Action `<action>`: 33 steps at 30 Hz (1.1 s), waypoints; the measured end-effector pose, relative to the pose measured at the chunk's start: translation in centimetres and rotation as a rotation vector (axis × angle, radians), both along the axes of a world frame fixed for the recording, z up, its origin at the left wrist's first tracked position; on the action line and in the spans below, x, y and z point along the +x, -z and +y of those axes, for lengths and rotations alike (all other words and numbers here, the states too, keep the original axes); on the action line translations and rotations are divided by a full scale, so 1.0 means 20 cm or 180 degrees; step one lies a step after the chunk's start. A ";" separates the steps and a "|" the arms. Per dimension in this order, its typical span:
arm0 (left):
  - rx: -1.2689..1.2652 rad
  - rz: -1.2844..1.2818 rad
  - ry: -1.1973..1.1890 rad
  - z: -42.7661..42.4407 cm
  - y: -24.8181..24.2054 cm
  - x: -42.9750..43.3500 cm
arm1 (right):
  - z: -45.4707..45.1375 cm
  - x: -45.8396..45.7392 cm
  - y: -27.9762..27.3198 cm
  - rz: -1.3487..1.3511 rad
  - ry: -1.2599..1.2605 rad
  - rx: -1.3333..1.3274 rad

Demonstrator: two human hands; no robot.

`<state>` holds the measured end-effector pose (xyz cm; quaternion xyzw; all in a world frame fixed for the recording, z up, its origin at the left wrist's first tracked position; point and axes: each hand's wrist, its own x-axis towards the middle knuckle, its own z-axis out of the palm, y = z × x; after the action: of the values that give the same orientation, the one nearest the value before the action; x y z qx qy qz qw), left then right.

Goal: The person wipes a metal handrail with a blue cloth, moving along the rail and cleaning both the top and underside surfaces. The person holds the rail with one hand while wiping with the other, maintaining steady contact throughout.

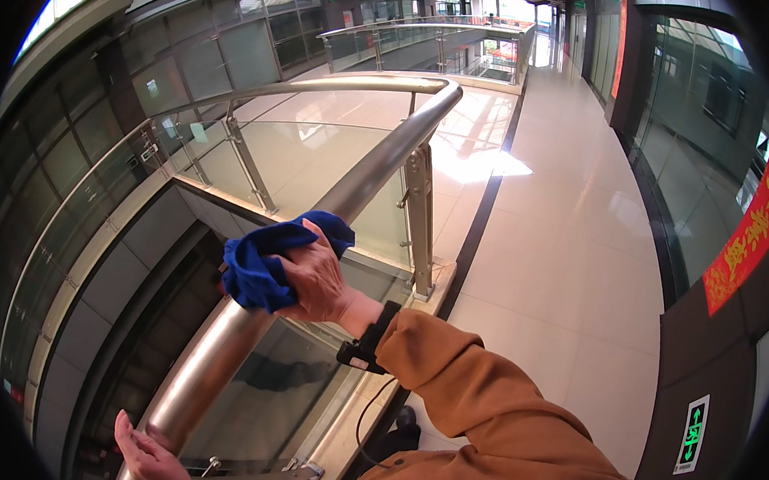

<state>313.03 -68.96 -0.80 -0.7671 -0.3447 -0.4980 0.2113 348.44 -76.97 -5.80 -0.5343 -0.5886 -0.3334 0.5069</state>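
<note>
My right hand (316,275) grips a bunched blue cloth (261,259) and presses it over the top of a round stainless-steel handrail (220,342). Folds of the cloth drape to both sides of the rail and hide part of it. Lower down, near the bottom edge of the view, my left hand (150,457) is beside the same rail with nothing in it, its fingers extended. Whether it touches the metal I cannot tell. Below the rail are glass panels (284,372) held by a steel post (418,222).
Left of the rail an open atrium drops to a lower level (154,331). A tiled walkway (555,250) runs along the right, beside glass shopfronts with a red banner (748,236). A green exit sign (693,434) is on the dark wall. A cable (361,423) hangs by my right sleeve.
</note>
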 end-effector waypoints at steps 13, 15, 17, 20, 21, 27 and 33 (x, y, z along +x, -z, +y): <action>-0.0390 0.0676 0.2348 -0.32 0.09 0.98 | -0.03 0.31 -0.03 -0.0348 0.0020 -0.0233; -0.0412 0.0640 0.2381 -0.32 0.09 1.12 | -0.07 0.51 -0.01 -0.0266 0.0150 -0.0274; -0.0402 0.0564 0.2406 -0.31 0.08 1.25 | -0.12 0.74 -0.01 -0.0161 0.0390 -0.0127; -0.0411 0.0465 0.2485 -0.30 0.08 1.42 | -0.19 1.07 -0.06 -0.0117 0.0691 -0.0099; -0.0409 0.0495 0.2430 -0.30 0.08 1.48 | -0.22 1.17 -0.08 -0.0147 0.0712 -0.0031; -0.0199 0.0568 0.1989 -0.31 0.06 1.63 | -0.32 1.40 -0.14 -0.0166 0.0890 -0.0313; -0.0066 0.0627 0.2098 -0.31 0.02 1.59 | -0.32 1.36 -0.11 -0.0198 0.0963 -0.0514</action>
<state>344.84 -75.25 -1.16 -0.8838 -0.0612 -0.4596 0.0636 375.63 -83.45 -3.61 -0.6452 -0.5418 -0.3738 0.3879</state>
